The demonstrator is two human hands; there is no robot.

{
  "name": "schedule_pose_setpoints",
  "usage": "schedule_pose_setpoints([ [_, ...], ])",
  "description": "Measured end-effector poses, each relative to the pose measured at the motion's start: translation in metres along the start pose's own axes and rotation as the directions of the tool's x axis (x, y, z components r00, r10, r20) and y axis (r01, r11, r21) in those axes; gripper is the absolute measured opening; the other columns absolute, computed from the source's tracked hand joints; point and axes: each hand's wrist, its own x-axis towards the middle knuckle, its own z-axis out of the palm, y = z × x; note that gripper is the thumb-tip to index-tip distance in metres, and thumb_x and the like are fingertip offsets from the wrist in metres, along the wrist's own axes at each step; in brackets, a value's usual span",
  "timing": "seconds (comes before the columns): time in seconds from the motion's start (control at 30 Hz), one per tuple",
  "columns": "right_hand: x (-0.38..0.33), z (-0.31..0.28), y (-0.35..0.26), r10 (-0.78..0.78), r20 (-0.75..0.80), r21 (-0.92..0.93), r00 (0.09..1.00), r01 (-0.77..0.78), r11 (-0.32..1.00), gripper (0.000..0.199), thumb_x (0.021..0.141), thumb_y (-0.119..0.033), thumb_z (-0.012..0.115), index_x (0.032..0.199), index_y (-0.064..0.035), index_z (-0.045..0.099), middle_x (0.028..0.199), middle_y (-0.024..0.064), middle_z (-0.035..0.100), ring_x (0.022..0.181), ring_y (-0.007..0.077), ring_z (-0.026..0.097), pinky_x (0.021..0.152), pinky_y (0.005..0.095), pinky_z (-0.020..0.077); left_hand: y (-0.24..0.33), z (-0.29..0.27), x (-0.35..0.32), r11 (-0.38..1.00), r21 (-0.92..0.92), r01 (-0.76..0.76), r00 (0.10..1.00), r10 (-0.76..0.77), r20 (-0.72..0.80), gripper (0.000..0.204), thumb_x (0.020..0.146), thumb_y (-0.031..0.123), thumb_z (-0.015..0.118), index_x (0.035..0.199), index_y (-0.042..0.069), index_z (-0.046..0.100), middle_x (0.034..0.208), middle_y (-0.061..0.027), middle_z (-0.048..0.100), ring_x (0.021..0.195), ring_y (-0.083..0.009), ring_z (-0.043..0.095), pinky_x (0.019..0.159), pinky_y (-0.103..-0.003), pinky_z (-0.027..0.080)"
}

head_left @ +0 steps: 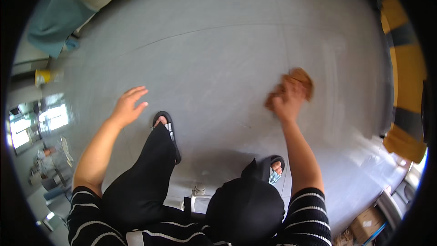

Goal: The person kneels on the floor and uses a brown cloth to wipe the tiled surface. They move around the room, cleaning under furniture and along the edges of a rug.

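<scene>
My right hand (291,99) grips a brown piece, probably a cloth (301,76), which bulges out beyond the fingers and toward the left of the wrist. Motion smears both, and I cannot tell whether the cloth touches the floor. On the other side, my left hand (130,105) hangs in the air with its fingers stretched and thumb apart, holding nothing. Below it is my left foot in a dark sandal (166,132).
Grey floor (205,54) spreads ahead. A teal cloth (61,20) hangs at the far left, near a yellow container (42,77). Yellow-and-black panels (405,73) line the right side. A cardboard box (366,224) sits at the lower right. A white chair base (199,196) shows between my legs.
</scene>
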Motion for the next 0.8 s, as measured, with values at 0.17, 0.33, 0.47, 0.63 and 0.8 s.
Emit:
schedule_pose_setpoints([
  [0.17, 0.043, 0.053, -0.190, -0.551, 0.633, 0.304, 0.544, 0.479, 0.823, 0.051, 0.080, -0.020, 0.062, 0.131, -0.0232, 0.057, 0.146, 0.0102, 0.041, 0.142, 0.0326, 0.024, 0.114, 0.0481, 0.0291, -0.037, 0.024, -0.032, 0.997, -0.025, -0.067, 0.998, 0.066, -0.020, 0.037, 0.084, 0.016, 0.068, 0.119, 0.006, 0.063, 0.132, -0.0125, 0.058, 0.123, -0.0319, 0.052, 0.103, -0.043, 0.042],
  [0.33, 0.091, 0.050, -0.188, -0.745, 0.229, 0.511, 0.627, 0.574, 0.640, 0.034, 0.070, 0.000, 0.059, 0.095, -0.0187, 0.072, 0.116, 0.0067, 0.062, 0.115, 0.0315, 0.053, 0.101, 0.0446, 0.0440, -0.101, 0.041, -0.064, 0.968, -0.210, 0.138, 0.982, -0.160, -0.095, 0.036, 0.085, 0.016, 0.068, 0.119, 0.006, 0.063, 0.133, -0.0121, 0.057, 0.123, -0.0306, 0.052, 0.103, -0.043, 0.043],
  [0.47, 0.156, 0.049, -0.042, -0.230, 0.204, 0.047, 0.952, 0.225, 0.973, 0.047, 0.077, -0.006, 0.051, 0.123, -0.0102, 0.061, 0.140, 0.0134, 0.048, 0.132, 0.0338, 0.040, 0.112, 0.0456, 0.0318, -0.152, 0.057, -0.063, 0.903, -0.361, 0.231, 0.954, -0.284, -0.098, 0.037, 0.085, 0.017, 0.068, 0.120, 0.006, 0.063, 0.132, -0.0126, 0.058, 0.122, -0.0309, 0.054, 0.100, -0.041, 0.046],
  [0.63, 0.186, 0.113, -0.129, 0.161, 0.106, -0.378, 0.981, -0.110, 0.919, 0.056, 0.086, -0.027, 0.048, 0.140, -0.0153, 0.049, 0.154, 0.0119, 0.034, 0.140, 0.0319, 0.032, 0.115, 0.0483, 0.0237, -0.188, 0.060, -0.060, 0.874, -0.402, 0.274, 0.945, -0.321, -0.054, 0.037, 0.085, 0.016, 0.069, 0.120, 0.005, 0.063, 0.131, -0.0136, 0.059, 0.119, -0.0321, 0.056, 0.098, -0.040, 0.048],
  [0.8, 0.165, 0.232, -0.307, -0.382, 0.204, -0.215, 0.901, 0.422, 0.881, 0.047, 0.090, -0.017, 0.045, 0.136, -0.0102, 0.052, 0.148, 0.0116, 0.043, 0.140, 0.0302, 0.033, 0.113, 0.0472, 0.0273, -0.201, 0.053, -0.012, 0.899, -0.409, 0.155, 0.970, -0.217, -0.110, 0.034, 0.085, 0.013, 0.068, 0.118, 0.003, 0.064, 0.130, -0.0144, 0.060, 0.118, -0.0322, 0.057, 0.099, -0.040, 0.047],
])
